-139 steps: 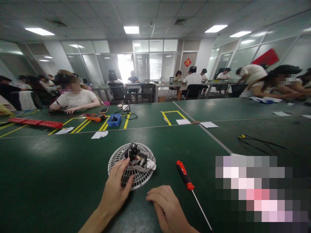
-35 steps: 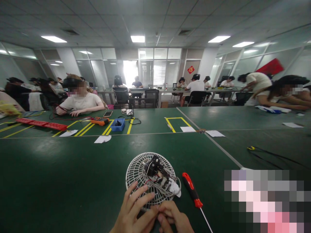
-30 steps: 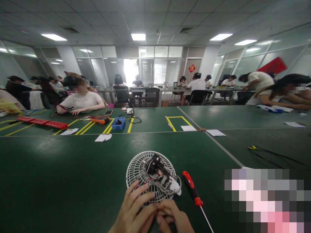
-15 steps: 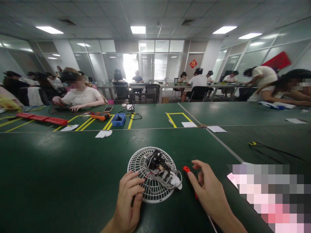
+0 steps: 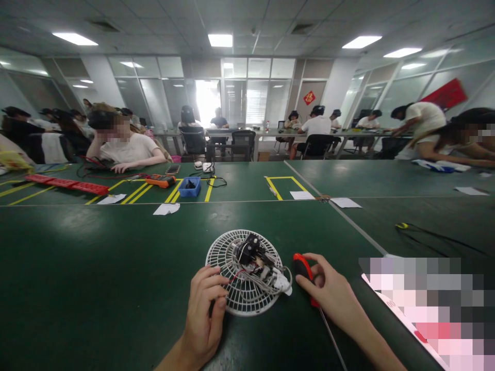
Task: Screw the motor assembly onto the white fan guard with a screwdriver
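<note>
Lower centre: left hand (image 5: 203, 314) is held open, fingers curled at the rim of a white grille (image 5: 253, 311), judged light, best held there. Lower right: screwdriver (image 5: 303, 266), probably stiff, is gripped by its handle in the right hand (image 5: 328, 284). Beyond, atop the grille: wired mechanism (image 5: 249, 250), presumably fragile

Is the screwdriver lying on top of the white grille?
No, the screwdriver is beside the white grille, held in the right hand.

One head-worn camera looks forward and down across the table (image 5: 96, 273).
</note>
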Motion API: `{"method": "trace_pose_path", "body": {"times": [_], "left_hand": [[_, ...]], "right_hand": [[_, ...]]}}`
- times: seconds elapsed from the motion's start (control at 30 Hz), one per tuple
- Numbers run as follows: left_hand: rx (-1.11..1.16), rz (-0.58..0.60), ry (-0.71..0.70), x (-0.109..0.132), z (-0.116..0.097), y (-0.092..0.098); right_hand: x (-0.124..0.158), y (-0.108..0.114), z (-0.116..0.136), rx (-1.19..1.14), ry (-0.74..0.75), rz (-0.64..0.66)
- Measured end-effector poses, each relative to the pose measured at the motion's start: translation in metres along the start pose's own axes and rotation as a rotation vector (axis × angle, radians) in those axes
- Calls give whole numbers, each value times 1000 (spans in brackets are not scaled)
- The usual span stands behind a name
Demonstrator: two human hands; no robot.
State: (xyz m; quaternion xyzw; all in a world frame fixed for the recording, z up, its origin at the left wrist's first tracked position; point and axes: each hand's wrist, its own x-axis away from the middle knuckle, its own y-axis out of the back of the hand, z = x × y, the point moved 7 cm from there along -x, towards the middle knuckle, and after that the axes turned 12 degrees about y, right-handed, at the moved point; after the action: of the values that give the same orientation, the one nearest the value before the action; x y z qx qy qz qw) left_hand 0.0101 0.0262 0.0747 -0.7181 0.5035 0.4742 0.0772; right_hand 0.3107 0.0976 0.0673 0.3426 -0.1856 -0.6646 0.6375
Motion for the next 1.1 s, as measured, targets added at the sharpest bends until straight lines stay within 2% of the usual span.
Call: {"method": "trace_pose_path", "body": {"times": [0.07,0.17,0.37,0.57,1.1], "left_hand": [[1,-6,1,-1,0,1],[10,-10,-8,-3,-1,1],[9,11,-12,-2,-1,-1],[0,-4,-6,-2,-2,-1],[19,57,-1,2,2,-2]], "right_hand": [[0,4,3,-284,-7,-75],[3,2,5,-630,-67,-109],[9,-7,5,-1006,-113,-93],[11,-5,11,-1156,-115,-137],[16,-13,20,-1275,-128,-175]]}}
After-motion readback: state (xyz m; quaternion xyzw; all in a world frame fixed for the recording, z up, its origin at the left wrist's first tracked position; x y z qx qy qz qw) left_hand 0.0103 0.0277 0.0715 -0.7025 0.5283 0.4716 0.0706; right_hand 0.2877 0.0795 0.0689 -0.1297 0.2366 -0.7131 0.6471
